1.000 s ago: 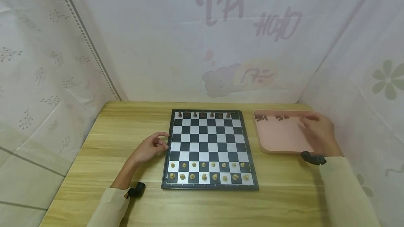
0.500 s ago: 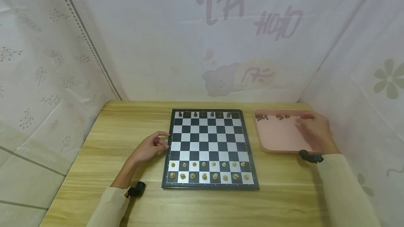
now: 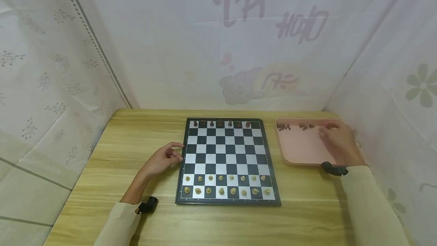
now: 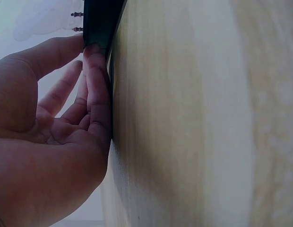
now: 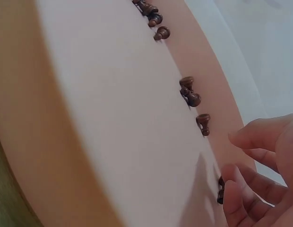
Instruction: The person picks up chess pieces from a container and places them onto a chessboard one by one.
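A black-and-white chessboard [image 3: 225, 159] lies on the table. Two rows of pale chess pieces [image 3: 221, 191] stand along its near side, and dark brown chess pieces [image 3: 220, 123] line most of the far row. My left hand [image 3: 164, 160] rests at the board's left edge, its fingertips touching the dark rim [image 4: 103, 23]. Over the right part of the pink tray [image 3: 300, 147] is my right hand [image 3: 341, 139]. Its thumb and fingers are apart in the right wrist view, with nothing between them. One brown piece [image 5: 220, 190] lies partly hidden behind these fingers.
Several loose brown pawns [image 5: 203, 124] lie along the tray's far wall, some in a cluster [image 3: 283, 126] at its left corner. The wooden table [image 3: 143, 132] meets patterned cloth walls [image 3: 170, 67] at the back and sides.
My right hand has shifted slightly left over the tray. My left hand stays at the board's edge, and the pieces on the board look unmoved.
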Tool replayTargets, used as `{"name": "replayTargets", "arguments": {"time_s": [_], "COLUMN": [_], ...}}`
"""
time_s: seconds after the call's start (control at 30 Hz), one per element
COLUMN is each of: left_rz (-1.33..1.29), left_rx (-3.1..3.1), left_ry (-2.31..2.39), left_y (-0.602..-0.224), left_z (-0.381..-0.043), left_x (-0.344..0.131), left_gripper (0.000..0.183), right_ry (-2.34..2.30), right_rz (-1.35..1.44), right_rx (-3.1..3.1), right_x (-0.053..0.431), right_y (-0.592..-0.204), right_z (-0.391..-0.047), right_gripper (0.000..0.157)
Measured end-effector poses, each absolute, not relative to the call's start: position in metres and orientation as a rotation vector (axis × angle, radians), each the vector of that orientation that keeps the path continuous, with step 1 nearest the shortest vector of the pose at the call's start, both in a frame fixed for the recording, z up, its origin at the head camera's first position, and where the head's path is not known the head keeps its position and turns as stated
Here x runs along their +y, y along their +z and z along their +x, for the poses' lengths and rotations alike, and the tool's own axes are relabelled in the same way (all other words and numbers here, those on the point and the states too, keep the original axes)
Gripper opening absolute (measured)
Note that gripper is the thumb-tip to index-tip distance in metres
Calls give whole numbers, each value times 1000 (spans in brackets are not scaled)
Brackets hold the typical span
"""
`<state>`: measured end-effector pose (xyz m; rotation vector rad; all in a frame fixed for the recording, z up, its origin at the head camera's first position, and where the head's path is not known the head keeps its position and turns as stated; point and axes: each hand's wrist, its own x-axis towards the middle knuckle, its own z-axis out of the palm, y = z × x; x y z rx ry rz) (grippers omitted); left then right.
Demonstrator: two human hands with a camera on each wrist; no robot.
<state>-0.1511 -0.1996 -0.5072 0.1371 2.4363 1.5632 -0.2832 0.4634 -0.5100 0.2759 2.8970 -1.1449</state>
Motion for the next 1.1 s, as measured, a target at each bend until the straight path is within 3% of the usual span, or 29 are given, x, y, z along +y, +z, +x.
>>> {"name": "replayTargets", "arguments": {"time_s": [0.8,1.1], "left_rz": [137,142], "left_rx": [2445,2439], "left_ry": [1546,1566], "left_y": [-507,-508], "left_z": [-151,-152], "left_x": [-200,-200], "left_gripper": [44,44], "right_ry": [-1176,-1169], "right_rz": [396,237], "right_rx": [2874,2924], "right_x": [472,457], "right_y": [-501,-503], "right_z": [-275,-278], "right_gripper": [65,65]}}
